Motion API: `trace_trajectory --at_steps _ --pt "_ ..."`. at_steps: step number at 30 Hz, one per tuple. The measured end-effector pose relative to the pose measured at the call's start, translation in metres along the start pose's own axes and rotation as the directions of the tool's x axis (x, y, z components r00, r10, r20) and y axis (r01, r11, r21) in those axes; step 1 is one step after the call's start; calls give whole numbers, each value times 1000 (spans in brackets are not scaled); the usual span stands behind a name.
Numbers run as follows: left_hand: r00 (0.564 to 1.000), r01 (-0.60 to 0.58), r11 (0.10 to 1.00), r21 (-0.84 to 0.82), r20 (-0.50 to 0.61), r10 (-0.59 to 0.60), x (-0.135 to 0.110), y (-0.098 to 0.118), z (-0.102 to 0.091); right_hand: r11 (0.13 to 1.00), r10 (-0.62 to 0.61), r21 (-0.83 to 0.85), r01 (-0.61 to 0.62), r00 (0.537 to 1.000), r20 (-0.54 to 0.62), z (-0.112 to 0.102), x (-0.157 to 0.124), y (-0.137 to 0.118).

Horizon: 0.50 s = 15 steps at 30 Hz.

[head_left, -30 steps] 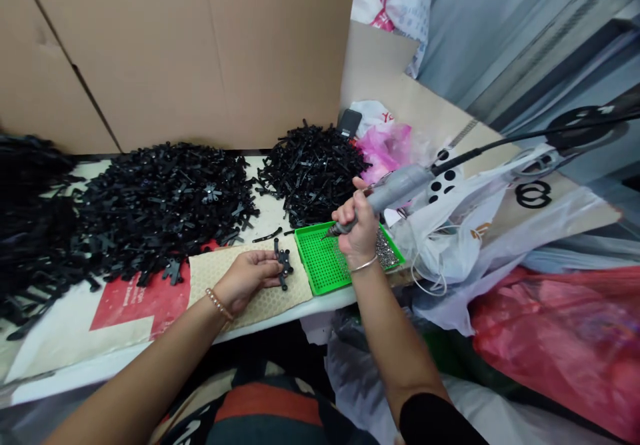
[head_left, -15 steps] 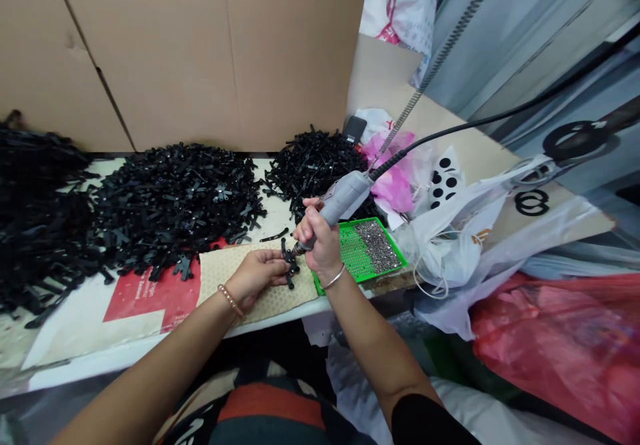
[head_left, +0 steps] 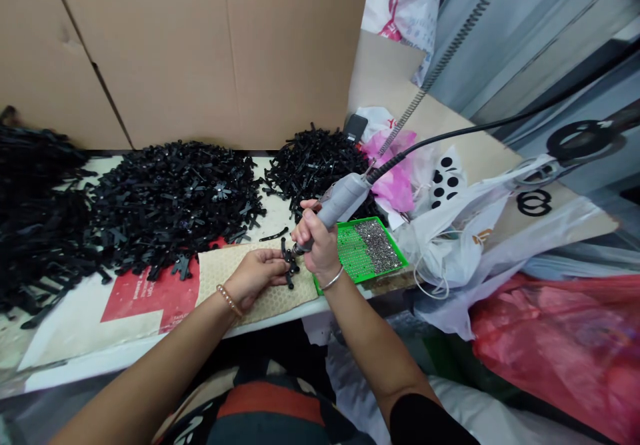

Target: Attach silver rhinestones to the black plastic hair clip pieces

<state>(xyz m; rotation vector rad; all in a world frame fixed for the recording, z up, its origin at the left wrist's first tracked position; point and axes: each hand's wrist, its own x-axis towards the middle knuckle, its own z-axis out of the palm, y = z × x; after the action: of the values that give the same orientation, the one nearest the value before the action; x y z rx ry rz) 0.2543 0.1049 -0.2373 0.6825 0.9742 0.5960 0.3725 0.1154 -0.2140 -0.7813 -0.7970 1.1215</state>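
The right hand (head_left: 316, 239) has its grip closed around a grey power driver (head_left: 336, 203), tip on the black parts (head_left: 288, 263) pinched in the left hand (head_left: 256, 275). Green tray (head_left: 361, 253) at 3 o'clock; black heap (head_left: 170, 205) at 10. Writing unreadable.

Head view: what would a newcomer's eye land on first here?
Probably the heaps of black plastic parts spread across the back of the table. Next, the bright green tray at the table's right edge, part-covered with tiny silvery pieces. Just left of it, the right hand grips a grey corded tool over a small black part that the left hand holds.
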Motion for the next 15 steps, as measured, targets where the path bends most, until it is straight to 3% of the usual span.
trace_trajectory --at_steps 15 --pt "1000 6 1000 9 7 -6 3 -2 -3 1000 -22 -18 22 1000 7 0 -2 3"
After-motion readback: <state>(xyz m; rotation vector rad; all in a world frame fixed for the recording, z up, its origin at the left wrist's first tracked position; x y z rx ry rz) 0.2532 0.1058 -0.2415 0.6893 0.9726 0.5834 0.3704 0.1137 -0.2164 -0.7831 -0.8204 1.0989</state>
